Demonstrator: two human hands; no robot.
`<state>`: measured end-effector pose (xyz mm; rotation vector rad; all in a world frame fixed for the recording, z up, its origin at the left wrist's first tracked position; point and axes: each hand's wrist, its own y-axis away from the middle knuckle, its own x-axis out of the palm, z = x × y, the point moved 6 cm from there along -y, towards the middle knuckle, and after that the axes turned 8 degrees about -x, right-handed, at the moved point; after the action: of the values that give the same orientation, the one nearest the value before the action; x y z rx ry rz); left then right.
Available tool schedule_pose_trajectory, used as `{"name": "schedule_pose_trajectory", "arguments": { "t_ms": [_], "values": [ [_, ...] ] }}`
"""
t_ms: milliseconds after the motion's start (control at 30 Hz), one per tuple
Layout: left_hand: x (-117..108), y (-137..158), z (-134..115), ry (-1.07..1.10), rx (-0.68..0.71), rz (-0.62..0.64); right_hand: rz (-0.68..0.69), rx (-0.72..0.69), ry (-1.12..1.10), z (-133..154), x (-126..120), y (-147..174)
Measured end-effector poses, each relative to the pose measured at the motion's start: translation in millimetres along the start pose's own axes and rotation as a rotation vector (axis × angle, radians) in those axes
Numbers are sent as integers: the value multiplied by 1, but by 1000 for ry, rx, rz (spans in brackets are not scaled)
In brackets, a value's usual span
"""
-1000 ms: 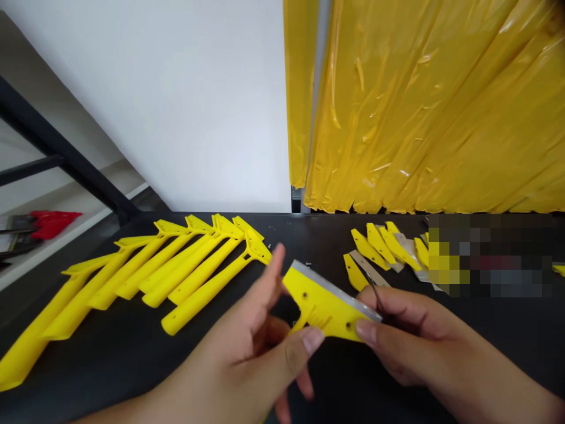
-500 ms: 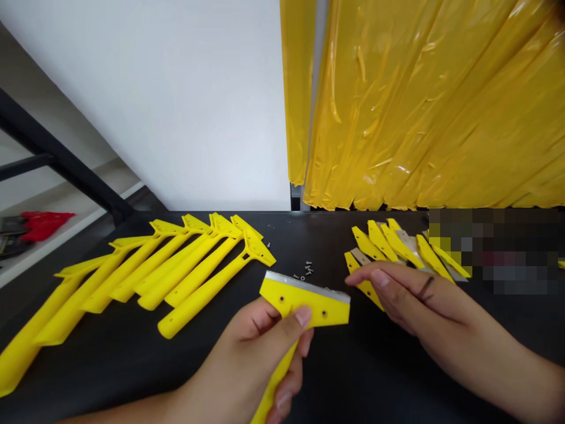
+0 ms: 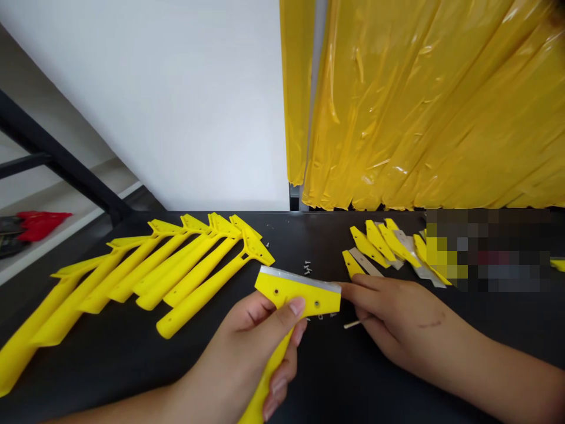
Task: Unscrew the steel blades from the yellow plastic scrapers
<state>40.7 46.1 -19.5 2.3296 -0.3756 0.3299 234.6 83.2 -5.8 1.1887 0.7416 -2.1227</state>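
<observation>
My left hand [image 3: 260,335] is wrapped round the handle of a yellow scraper [image 3: 329,299], thumb pressed on its wide head. A grey metal blade [image 3: 276,272] runs along the head's far edge, and two holes show in the yellow face. My right hand [image 3: 388,309] is closed, palm down, its index fingertip by the right end of the scraper head. A thin pale metal rod [image 3: 356,323] juts out from under its fingers; the rest of the rod is hidden. Small screws [image 3: 321,317] lie just under the scraper head, and more loose screws [image 3: 307,268] lie beyond it.
Several yellow scraper handles [image 3: 198,294] lie in a slanted row on the black table [image 3: 110,377] at left. Yellow plates [image 3: 369,247] and grey blades [image 3: 365,262] are spread at right. Yellow plastic sheeting [image 3: 419,106] and a white panel [image 3: 198,106] stand behind.
My right hand has turned palm down and come nearer the scraper, with the rod now showing under it. The scraper has shifted slightly left. Some screws now show below its head.
</observation>
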Motion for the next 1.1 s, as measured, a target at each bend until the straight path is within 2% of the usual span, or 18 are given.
{"name": "schedule_pose_trajectory", "arguments": {
  "t_ms": [267, 333, 433, 500, 633, 700, 900, 1100],
  "values": [
    [3, 3, 0, -22, -9, 8, -38, 175, -28, -18, 0, -2],
    [6, 6, 2, -10, -16, 28, -63, 222, -88, -19, -4, -3],
    [7, 11, 5, 22, -18, -12, -68, 275, -274, -10, -7, -5],
    [8, 14, 7, 37, -15, -16, -52, 348, -517, 0, -4, -5],
    [13, 10, 5, 17, -4, 90, -100, 578, -1380, 18, 14, 1],
    [13, 6, 3, 16, 2, 116, -142, 580, -1609, 23, 17, 3],
    [11, 2, -2, -37, 48, 96, -152, 561, -1743, 23, 19, 6],
    [11, 3, -3, -32, 78, 73, -119, 531, -1759, 26, 19, 5]
  ]
}}
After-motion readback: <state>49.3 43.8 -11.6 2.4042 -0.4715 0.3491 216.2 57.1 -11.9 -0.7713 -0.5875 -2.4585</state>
